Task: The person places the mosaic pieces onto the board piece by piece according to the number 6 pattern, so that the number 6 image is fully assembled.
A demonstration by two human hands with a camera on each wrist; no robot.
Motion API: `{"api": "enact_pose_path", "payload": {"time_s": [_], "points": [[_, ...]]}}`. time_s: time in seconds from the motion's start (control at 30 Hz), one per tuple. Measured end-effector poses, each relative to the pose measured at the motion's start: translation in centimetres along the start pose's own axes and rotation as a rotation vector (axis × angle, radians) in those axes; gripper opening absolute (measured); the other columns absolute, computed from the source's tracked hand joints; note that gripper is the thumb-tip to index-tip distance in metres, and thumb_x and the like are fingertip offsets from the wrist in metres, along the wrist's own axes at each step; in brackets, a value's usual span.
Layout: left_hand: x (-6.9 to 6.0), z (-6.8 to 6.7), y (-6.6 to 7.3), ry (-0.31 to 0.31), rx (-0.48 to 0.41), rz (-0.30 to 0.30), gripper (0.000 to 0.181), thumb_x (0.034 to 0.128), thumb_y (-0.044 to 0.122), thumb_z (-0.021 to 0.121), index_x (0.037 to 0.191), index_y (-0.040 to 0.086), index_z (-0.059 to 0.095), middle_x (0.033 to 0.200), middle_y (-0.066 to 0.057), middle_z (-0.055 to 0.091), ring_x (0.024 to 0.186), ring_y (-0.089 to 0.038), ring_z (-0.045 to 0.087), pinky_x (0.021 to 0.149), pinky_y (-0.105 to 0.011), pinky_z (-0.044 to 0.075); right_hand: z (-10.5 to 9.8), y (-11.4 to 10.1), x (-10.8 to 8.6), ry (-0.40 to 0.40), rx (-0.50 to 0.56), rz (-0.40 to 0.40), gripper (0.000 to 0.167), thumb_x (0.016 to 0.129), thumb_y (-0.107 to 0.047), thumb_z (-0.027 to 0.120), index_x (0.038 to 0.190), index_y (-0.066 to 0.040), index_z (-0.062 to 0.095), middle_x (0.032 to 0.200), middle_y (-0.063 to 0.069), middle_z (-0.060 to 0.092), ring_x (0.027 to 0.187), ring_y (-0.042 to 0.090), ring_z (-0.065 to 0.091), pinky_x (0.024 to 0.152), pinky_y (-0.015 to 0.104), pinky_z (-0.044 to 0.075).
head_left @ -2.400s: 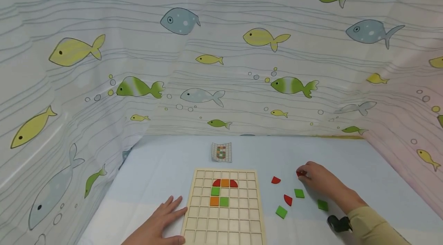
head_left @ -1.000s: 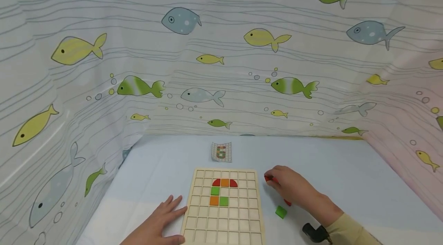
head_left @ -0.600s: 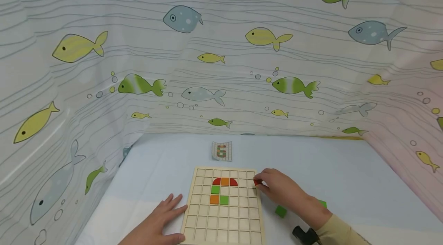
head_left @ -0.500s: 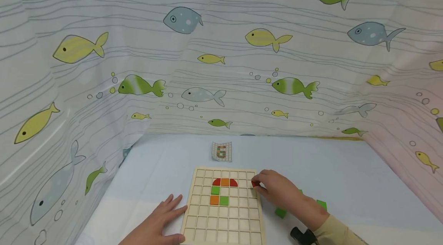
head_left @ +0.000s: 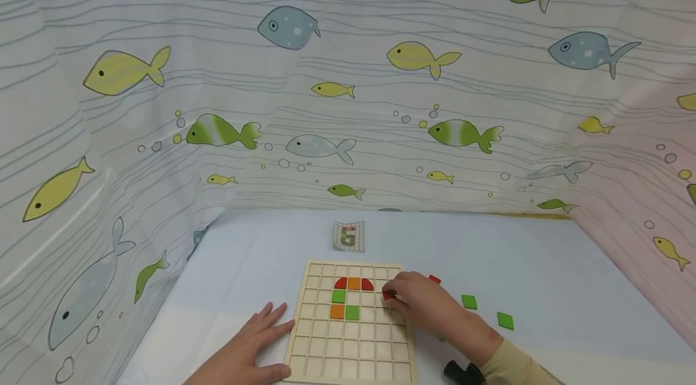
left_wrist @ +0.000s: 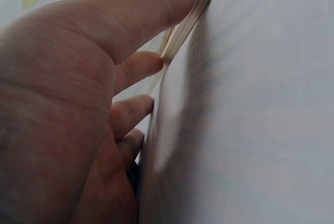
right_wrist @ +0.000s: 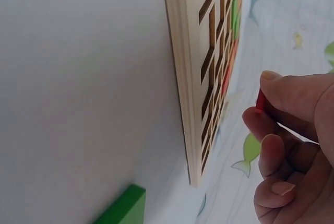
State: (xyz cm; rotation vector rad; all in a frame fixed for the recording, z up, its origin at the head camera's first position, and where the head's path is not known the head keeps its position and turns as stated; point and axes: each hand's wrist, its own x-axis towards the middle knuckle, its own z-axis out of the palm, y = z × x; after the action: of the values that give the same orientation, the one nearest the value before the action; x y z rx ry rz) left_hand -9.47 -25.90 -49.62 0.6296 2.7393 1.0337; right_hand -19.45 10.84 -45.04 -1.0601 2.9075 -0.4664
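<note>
A pale wooden grid board (head_left: 352, 350) lies on the table. My left hand (head_left: 247, 346) has its fingers spread, with the thumb and fingertips touching the board's left edge; the left wrist view shows the same contact. Over the board's right columns, my right hand (head_left: 429, 303) pinches a small red tile (head_left: 388, 295) between thumb and index finger. In the right wrist view that red tile (right_wrist: 260, 100) appears edge-on, apart from the board. Set in the grid are two red quarter-round tiles (head_left: 367, 284), orange tiles (head_left: 354, 283) and green tiles (head_left: 352, 312).
Right of the board lie loose green tiles (head_left: 469, 301) and a red tile (head_left: 434, 279), partly behind my right hand. Another green tile (right_wrist: 125, 205) shows by the board in the right wrist view. A patterned card (head_left: 348, 236) lies beyond the board; fish-print curtains surround the table.
My right hand has carried the red tile leftward, from among the loose tiles at right to over the board's right columns. The left hand has stayed at the board's left edge.
</note>
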Motion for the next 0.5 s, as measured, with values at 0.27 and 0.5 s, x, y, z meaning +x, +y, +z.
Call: {"api": "enact_pose_path", "payload": {"time_s": [0.27,0.5], "points": [[0.1,-0.1,0.1,-0.024,-0.015,-0.027,0.073,0.0869,0.055,0.069,0.145,0.015,0.052,0.159,-0.014,0.029,0.143,-0.051,0.013,0.100,-0.077,0.019,0.4,-0.8,0.6,-0.022,0.003,-0.026,0.018,0.091,-0.023,0.073,0.106,-0.013,0.073,0.097,-0.008,0.065,0.095,0.013,0.058,0.084,0.030,0.052],[0.0,-0.1,0.1,-0.023,-0.007,-0.040,0.073,0.0862,0.056,0.069,0.145,0.016,0.052,0.159,-0.013,0.030,0.144,-0.049,0.014,0.101,-0.076,0.020,1.1,-1.5,1.0,-0.057,0.009,-0.013,0.021,0.090,-0.027,0.075,0.107,-0.013,0.073,0.095,-0.010,0.064,0.091,0.010,0.056,0.081,0.027,0.052]]}}
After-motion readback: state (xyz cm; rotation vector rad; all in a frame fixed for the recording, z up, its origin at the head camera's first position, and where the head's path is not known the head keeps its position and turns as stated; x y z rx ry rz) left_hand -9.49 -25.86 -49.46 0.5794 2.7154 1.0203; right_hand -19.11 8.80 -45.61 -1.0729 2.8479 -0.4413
